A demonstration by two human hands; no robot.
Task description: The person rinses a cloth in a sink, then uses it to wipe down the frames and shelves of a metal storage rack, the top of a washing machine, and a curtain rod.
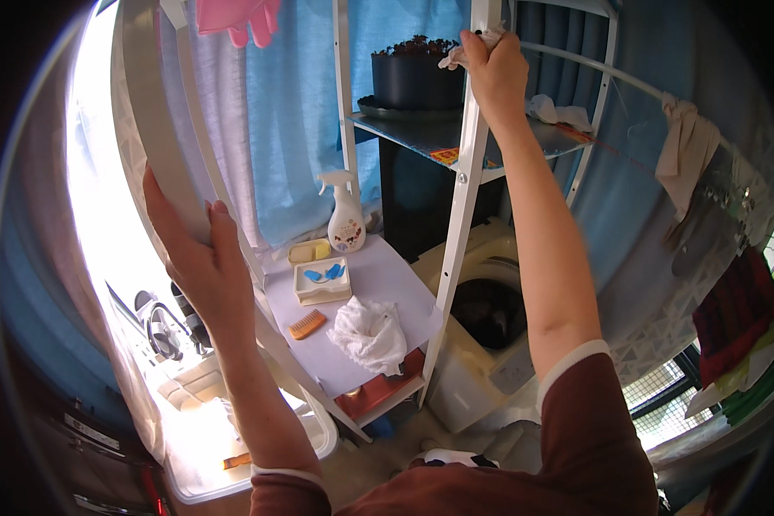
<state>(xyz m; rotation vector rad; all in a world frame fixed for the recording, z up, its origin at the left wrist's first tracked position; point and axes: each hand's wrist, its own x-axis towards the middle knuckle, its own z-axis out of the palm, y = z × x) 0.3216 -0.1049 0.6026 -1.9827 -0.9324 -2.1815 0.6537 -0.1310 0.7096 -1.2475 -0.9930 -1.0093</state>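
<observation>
At the upper right my right hand (500, 68) is closed on a crumpled whitish cloth (453, 59), pressed to a white metal post (467, 168) of a shelf rack. My left hand (200, 251) grips a wide white upright (168, 148) at the left, thumb on one side and fingers on the other. Between my arms, a lower shelf (406, 271) with a pale cover bears a white spray bottle (346, 222), a soap dish (308, 252), a white box (322, 291) with blue pieces on its top, a wooden comb (307, 324) and a crumpled white cloth (369, 334).
A dark plant pot (416, 80) stands on the upper shelf (413, 132). Right of the rack is an open-topped washing machine (455, 387). A white basin (326, 432) sits lower left. Pink gloves (238, 16) hang above; a beige cloth (687, 151) hangs over a rail at right.
</observation>
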